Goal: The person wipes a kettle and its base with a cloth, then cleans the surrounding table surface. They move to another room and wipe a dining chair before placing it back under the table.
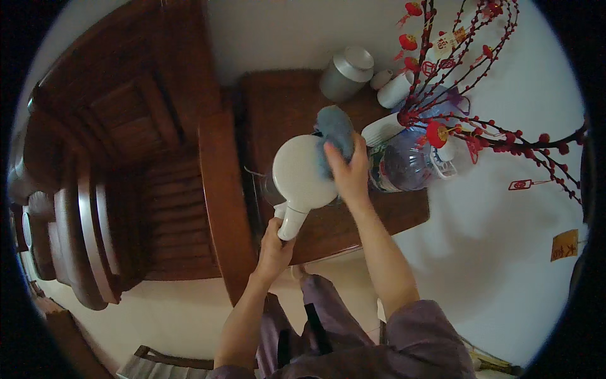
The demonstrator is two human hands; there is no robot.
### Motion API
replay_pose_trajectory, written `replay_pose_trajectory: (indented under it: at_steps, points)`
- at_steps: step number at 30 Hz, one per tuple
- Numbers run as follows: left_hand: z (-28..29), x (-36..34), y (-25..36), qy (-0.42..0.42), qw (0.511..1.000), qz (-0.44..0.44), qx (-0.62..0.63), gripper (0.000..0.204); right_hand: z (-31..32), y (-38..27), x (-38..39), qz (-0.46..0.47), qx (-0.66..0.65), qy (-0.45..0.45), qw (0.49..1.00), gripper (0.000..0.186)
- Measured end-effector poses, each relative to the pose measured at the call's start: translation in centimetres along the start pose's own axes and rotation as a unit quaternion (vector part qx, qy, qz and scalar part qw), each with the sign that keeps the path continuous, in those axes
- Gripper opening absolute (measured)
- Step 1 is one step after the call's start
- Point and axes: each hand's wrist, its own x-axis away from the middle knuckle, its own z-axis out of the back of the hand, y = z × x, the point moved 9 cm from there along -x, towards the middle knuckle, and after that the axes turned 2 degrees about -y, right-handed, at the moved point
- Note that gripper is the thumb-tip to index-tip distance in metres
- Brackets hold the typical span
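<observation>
My left hand (274,243) is closed around the handle of a white kettle (297,170), which is held over the wooden side table, its round white lid facing up and part of a clear body showing at its left. My right hand (350,167) grips a blue-grey cloth (333,126) against the right side of the lid, thumb lying across the cloth. Close to the right of my right hand lies or stands a large clear plastic bottle (404,163); I cannot make out exactly how it rests.
The dark side table (271,95) holds a metal canister (347,72), white containers (394,88) and red decorative branches (439,132) reaching rightward. A carved wooden seat (170,215) is at the left, with its armrest (218,189) beside the table. A white wall (499,227) is at the right.
</observation>
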Motion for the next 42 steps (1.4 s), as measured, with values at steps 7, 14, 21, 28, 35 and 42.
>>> replay_pose_trajectory:
  at_steps: [7,14,21,28,35,42]
  points:
    - [0.2,0.0,0.8,0.01,1.0,-0.013,0.027,0.023,0.6,1.2,1.8,-0.138,-0.166,0.067,0.974,0.04]
    - [-0.2,0.1,-0.3,0.0,1.0,-0.006,0.029,0.03,-1.1,-8.4,9.6,0.111,0.17,-0.008,0.979,0.045]
    - [-0.5,0.1,-0.2,-0.002,0.997,-0.051,0.05,0.037,-4.9,-11.1,7.5,0.194,0.261,-0.158,0.932,0.044]
    - [-0.4,-0.1,0.4,0.0,0.999,-0.036,-0.027,0.028,-8.9,-10.8,-1.5,0.226,0.296,-0.124,0.92,0.04]
    - [0.1,-0.3,1.1,0.015,0.998,-0.058,-0.004,0.033,-4.6,-10.5,3.1,0.187,0.266,-0.134,0.936,0.044]
    - [0.4,0.1,2.2,0.025,0.994,-0.105,-0.009,0.039,-2.7,-10.2,10.6,0.139,0.238,-0.158,0.948,0.05]
